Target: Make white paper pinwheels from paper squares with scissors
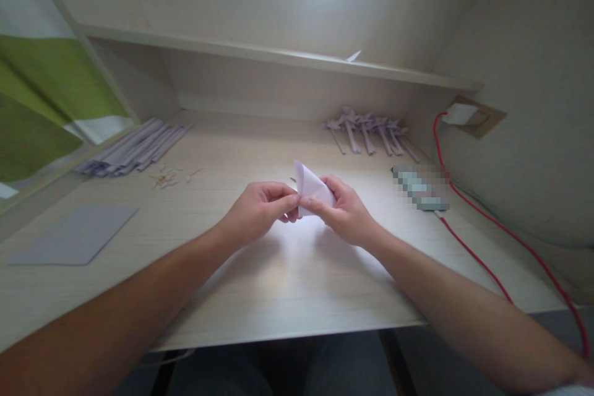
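In the head view, a folded piece of white paper (314, 189) is held above the middle of the desk. My right hand (346, 210) grips its right side, with the thumb across the front. My left hand (266, 207) pinches at the paper's lower left edge, thumb and fingertips pressed together. A thin dark tip (292, 179) pokes out just above the left fingertips; what it belongs to is hidden. Both hands meet at the paper's left corner.
Rolled paper tubes (134, 148) lie at the back left, with small pale stick pieces (166, 177) beside them. Flat paper sheets (74, 235) rest at the left. Paper pinwheels (369, 130) lie at the back right. A phone (420, 189) has a red cable (473, 253).
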A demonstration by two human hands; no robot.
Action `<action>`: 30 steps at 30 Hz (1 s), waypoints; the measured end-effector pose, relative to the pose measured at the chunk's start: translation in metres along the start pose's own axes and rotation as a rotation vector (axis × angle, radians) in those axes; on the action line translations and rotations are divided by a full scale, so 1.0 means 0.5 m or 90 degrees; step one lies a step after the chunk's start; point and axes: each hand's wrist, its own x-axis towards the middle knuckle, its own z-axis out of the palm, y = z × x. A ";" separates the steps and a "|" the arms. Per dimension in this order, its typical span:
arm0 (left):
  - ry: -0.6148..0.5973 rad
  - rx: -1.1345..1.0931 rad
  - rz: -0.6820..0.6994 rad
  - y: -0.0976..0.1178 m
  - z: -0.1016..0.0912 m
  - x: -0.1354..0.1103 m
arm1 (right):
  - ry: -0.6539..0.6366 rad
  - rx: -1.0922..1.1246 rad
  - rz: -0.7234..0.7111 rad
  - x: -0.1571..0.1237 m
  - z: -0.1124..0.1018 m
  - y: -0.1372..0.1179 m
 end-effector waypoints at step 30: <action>0.009 0.018 -0.041 -0.001 0.003 -0.004 | 0.078 -0.020 -0.051 -0.006 0.000 0.007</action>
